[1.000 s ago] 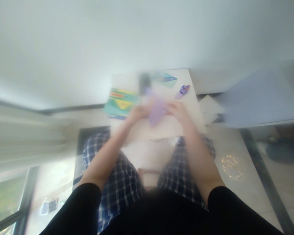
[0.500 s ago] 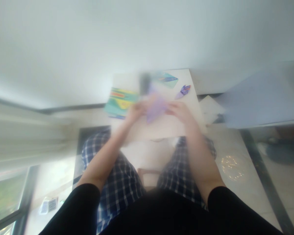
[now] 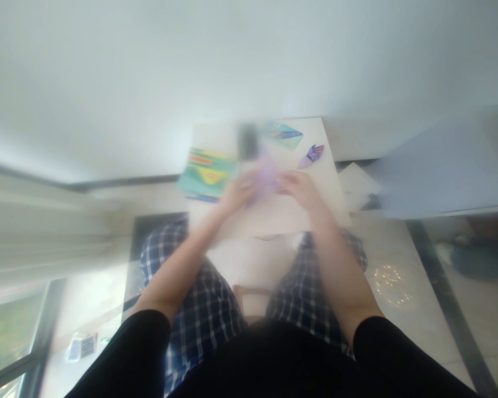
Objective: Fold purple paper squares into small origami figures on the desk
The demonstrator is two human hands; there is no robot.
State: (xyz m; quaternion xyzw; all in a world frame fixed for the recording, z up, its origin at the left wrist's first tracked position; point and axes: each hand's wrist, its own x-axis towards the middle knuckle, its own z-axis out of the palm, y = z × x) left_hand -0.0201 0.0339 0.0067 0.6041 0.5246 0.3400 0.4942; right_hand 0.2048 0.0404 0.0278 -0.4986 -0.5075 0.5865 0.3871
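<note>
A sheet of purple paper [image 3: 266, 176] is between my two hands, a little above the small white table [image 3: 274, 218]. My left hand [image 3: 239, 190] is closed on the paper's left side. On the opposite edge, my right hand [image 3: 296, 185] pinches the paper with bent fingers. The picture is blurred here, so the paper's folds cannot be made out. A folded purple paper piece [image 3: 312, 155] with orange and dark markings lies right of my hands. To their left is a green and yellow packet [image 3: 207, 174].
A teal sheet with a blue pointed shape [image 3: 285, 134] lies at the table's back. Near it is a blurred dark object [image 3: 247, 141]. A white wall [image 3: 249, 61] rises behind the table. At the right stands a pale grey panel [image 3: 444, 171], and a coil of small lights [image 3: 393, 284] rests on the floor.
My left hand has shifted slightly right and covers more of the purple paper. The paper shows a narrower shape than before. My right hand stays at its right edge.
</note>
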